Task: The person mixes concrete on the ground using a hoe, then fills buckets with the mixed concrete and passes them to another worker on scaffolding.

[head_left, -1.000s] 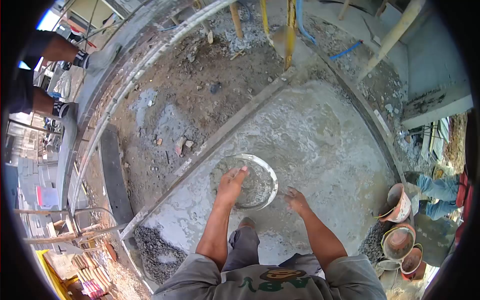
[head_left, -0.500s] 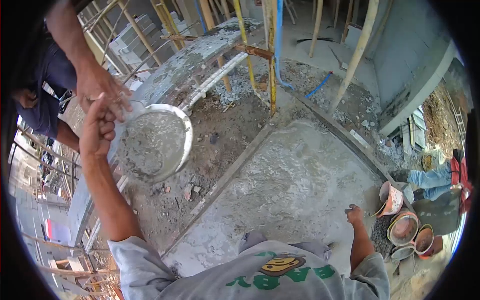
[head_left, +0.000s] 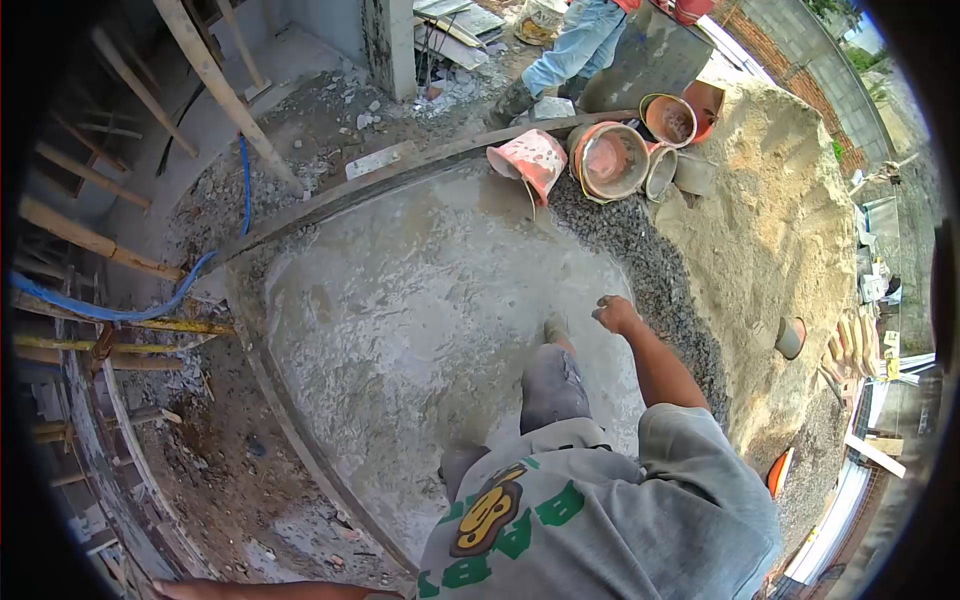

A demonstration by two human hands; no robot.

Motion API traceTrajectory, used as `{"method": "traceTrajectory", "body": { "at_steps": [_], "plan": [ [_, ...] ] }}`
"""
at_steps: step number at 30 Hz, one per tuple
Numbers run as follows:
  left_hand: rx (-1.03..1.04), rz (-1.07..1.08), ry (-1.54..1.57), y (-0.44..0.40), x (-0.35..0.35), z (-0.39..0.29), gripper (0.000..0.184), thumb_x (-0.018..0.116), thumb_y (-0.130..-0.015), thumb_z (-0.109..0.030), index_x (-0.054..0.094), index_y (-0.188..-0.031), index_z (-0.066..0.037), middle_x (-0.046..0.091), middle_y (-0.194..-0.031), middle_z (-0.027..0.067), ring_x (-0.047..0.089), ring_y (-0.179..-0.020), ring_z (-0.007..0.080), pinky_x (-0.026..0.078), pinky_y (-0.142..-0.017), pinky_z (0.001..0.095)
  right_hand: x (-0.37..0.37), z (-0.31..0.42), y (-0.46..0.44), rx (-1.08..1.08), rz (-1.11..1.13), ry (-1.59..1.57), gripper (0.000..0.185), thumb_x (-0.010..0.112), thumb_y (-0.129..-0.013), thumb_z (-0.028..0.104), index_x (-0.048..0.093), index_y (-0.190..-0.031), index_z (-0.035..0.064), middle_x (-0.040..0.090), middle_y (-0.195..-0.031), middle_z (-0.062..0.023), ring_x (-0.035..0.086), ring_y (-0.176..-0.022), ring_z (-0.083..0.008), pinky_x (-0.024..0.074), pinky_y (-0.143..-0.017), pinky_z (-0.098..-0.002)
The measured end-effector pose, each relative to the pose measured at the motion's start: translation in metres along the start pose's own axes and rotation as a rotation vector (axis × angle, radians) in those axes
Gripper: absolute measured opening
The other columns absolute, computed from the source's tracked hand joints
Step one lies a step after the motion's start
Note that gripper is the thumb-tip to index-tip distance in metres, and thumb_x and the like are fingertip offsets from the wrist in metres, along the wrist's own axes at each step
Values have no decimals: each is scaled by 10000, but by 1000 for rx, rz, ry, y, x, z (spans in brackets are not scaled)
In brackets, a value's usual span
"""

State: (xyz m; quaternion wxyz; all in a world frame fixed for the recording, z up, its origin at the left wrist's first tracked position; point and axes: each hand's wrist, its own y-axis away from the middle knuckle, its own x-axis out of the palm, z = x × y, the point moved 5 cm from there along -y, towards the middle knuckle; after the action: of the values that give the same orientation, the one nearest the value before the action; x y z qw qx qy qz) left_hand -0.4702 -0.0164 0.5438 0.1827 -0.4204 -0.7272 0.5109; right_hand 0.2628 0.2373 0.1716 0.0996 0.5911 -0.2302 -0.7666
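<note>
My right hand [head_left: 614, 314] is held above the wet grey concrete [head_left: 400, 290], its fingers curled in with nothing visible in them. Below it, one leg with a muddy foot [head_left: 557, 330] stands in the concrete. My left arm reaches out along the bottom left edge, where only a part of my left hand [head_left: 185, 590] shows. Its fingers are cut off by the frame, so I cannot see what they hold or touch.
Wooden edge boards [head_left: 285, 410] border the slab. Orange buckets [head_left: 530, 165] stand at its far corner beside gravel [head_left: 640, 250] and a sand heap [head_left: 770, 220]. A person in jeans [head_left: 580, 45] is at the back. Poles and a blue hose [head_left: 120, 313] lie left.
The view has swung right. The concrete-filled bucket at my left hand and the other person's hand have left view. My left arm has dropped to the bottom edge; my right hand stays curled.
</note>
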Motion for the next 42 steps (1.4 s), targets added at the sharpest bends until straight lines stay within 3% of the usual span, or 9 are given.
{"method": "traceTrajectory", "body": {
  "at_steps": [3,6,14,15,17,22,28,39,42],
  "plan": [
    [-570,1144,329,281,138,-100,427,495,-941,-315,581,-1169,36,574,-1215,186,531,-1123,278,396,-963,355,45,-60,-45,-65,136,-5,438,573,-736,303,664,-1020,-17,625,-1096,-227,601,-1023,-358,469,-914,-379],
    [-263,1858,462,566,150,-186,385,645,-853,-216,579,-1142,29,622,-1128,189,582,-1078,275,429,-929,353,31,-89,-121,182,312,-245,472,616,-752,295,612,-1114,-7,603,-1138,-232,593,-1032,-370,464,-914,-400],
    [143,2153,773,999,185,-471,842,758,-722,-277,318,-1404,-52,394,-1384,209,373,-1292,334,314,-1076,377,92,-76,-459,14,-220,-106,1097,756,-710,362,15,-1467,78,342,-1381,-295,506,-1138,-434,432,-939,-473],
    [349,2083,888,1018,180,-503,836,745,-733,-287,310,-1414,-74,387,-1389,202,350,-1306,343,286,-1097,377,107,-74,-488,-100,-311,-119,1147,767,-693,304,-46,-1464,53,265,-1423,-300,494,-1150,-440,430,-943,-465],
    [45,2042,897,1061,189,-522,474,677,-788,-336,559,-1148,-51,604,-1061,190,549,-1051,351,412,-930,430,109,-62,-511,-151,-396,-360,1080,724,-729,218,-50,-1441,-29,409,-1319,-301,511,-1129,-428,445,-909,-426],
    [-795,2063,942,1000,239,-431,441,572,-884,-432,565,-682,-40,483,-562,6,463,-538,125,369,-518,317,91,0,-504,-366,-481,-335,941,646,-811,159,-19,-1440,-58,504,-1235,-287,563,-1060,-397,457,-876,-372],
    [-1541,1770,843,946,204,-274,430,581,-894,-454,523,-650,-104,408,-576,-55,363,-518,49,315,-488,221,159,134,-457,-421,-221,155,979,540,-720,37,-81,-1474,96,582,-993,-303,606,-853,-443,499,-745,-486],
    [-1049,1890,462,686,107,-48,396,544,-901,-399,637,-850,-17,572,-676,75,521,-659,161,413,-627,312,375,195,-216,-386,216,-72,992,516,-693,12,-89,-1472,127,632,-982,-274,633,-814,-413,484,-679,-446],
    [-857,1880,308,603,94,-48,408,548,-892,-396,644,-947,-3,635,-736,118,592,-729,210,449,-681,338,385,231,-124,18,693,-738,641,560,-719,29,398,-1339,54,655,-819,-181,639,-554,-280,507,-481,-368]
  ]
}}
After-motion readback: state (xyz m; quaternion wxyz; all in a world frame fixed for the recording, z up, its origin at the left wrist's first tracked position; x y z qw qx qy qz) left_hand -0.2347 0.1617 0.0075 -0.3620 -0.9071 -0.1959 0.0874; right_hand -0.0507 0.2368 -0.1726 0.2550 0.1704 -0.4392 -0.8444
